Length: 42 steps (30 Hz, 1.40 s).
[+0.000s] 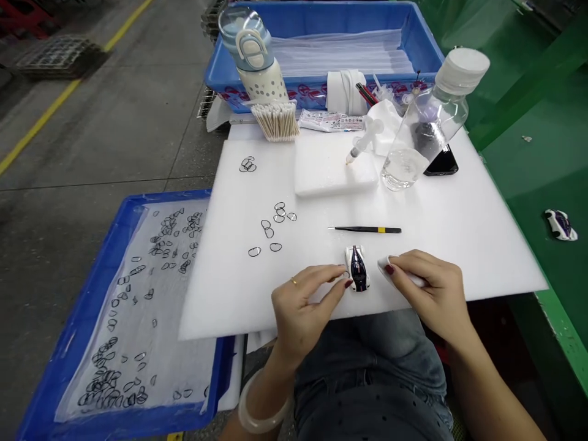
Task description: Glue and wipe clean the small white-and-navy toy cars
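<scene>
A small white toy car (357, 269) with a dark top lies on the white foam board (215, 294). At its left side is my left hand (305, 306), its thumb and forefinger pinching a thin black ring (346, 274), partly hidden by the fingertips. To the right of the car, my right hand (429, 288) is closed around a white wad (384, 263) that looks like cloth or tissue; most of it sits inside the fingers. Black tweezers (367, 229) with a yellow band lie just beyond the car. Several loose black rings (267, 229) are spread over the board's left part.
A blue tray (114, 239) of many rings stands lower left. Behind are cotton swabs (275, 121), a foam block (321, 168) with a syringe (365, 141), a tilted-looking clear bottle (407, 162), a phone (443, 164), a tumbler (252, 55) and a blue bin (312, 9). Another car (560, 225) lies right.
</scene>
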Tool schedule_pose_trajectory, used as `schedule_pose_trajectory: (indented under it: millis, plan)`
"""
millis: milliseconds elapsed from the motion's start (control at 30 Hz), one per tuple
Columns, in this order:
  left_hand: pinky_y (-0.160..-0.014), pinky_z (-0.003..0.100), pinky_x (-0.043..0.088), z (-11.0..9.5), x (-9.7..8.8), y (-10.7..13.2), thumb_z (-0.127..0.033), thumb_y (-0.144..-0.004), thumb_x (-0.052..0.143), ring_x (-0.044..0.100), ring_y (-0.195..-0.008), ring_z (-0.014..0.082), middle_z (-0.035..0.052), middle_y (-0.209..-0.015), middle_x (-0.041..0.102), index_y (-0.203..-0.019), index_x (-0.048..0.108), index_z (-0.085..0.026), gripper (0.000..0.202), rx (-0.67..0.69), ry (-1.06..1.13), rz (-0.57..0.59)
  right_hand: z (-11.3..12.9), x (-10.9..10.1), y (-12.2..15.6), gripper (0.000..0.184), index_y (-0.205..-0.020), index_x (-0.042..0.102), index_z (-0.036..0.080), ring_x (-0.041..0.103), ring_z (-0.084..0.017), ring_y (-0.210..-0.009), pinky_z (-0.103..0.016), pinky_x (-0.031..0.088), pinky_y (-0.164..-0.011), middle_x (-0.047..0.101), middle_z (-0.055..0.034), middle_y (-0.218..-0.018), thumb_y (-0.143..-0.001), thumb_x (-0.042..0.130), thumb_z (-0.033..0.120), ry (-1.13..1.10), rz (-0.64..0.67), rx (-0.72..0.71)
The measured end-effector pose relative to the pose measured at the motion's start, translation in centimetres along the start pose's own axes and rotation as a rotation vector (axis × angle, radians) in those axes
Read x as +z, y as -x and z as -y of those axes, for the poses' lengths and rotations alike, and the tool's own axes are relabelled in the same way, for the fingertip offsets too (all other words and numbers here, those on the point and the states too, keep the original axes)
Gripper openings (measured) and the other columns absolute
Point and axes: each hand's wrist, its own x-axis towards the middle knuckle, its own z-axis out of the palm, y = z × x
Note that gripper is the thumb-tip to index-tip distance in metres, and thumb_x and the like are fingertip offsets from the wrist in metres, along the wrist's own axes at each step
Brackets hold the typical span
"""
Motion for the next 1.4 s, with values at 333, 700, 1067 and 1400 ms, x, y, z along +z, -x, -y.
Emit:
schedule_pose_trajectory:
  millis: [333,700,1067,1400]
  plan:
    - [-0.074,0.027,0.06,0.1,1.6,0.1,-0.014,-0.086,0.073,0.068,-0.081,0.0151,0.0043,-0.09,0.07,-0.101,0.071,-0.016,0.015,0.207,-0.317,0.112,-0.2,2.0,0.3,0.012,-0.096,0.073,0.014,0.066,-0.012,-0.066,-0.023,0.049,-0.056,0.069,-0.0034,-0.082,-0.091,0.064,0.02,0.141,0.098,0.061]
    - [-0.097,0.04,0.058,0.0,1.3,-0.3,-0.014,-0.085,0.07,0.067,-0.112,0.0226,0.0104,-0.123,0.07,-0.112,0.071,-0.017,0.027,0.009,-0.28,0.156,-0.2,1.9,0.3,0.01,-0.096,0.072,0.015,0.064,-0.01,-0.064,-0.02,0.047,-0.053,0.067,-0.0017,-0.082,-0.091,0.063,0.018,0.138,0.115,0.074]
    - [-0.097,0.042,0.058,-0.1,1.3,-0.5,-0.015,-0.085,0.069,0.067,-0.11,0.0228,0.0083,-0.12,0.072,-0.111,0.07,-0.019,0.026,0.003,-0.292,0.176,-0.1,2.1,0.5,0.008,-0.093,0.069,0.018,0.064,-0.01,-0.066,-0.02,0.045,-0.051,0.066,-0.0015,-0.083,-0.091,0.065,0.024,0.144,0.115,0.096]
    - [-0.096,0.043,0.058,0.0,0.7,-0.7,-0.014,-0.087,0.066,0.064,-0.116,0.0234,0.0072,-0.127,0.069,-0.119,0.068,-0.022,0.033,-0.086,-0.209,0.237,-0.1,2.0,0.3,0.007,-0.093,0.07,0.018,0.064,-0.011,-0.068,-0.022,0.047,-0.056,0.067,-0.0018,-0.083,-0.09,0.065,0.021,0.108,0.118,0.11]
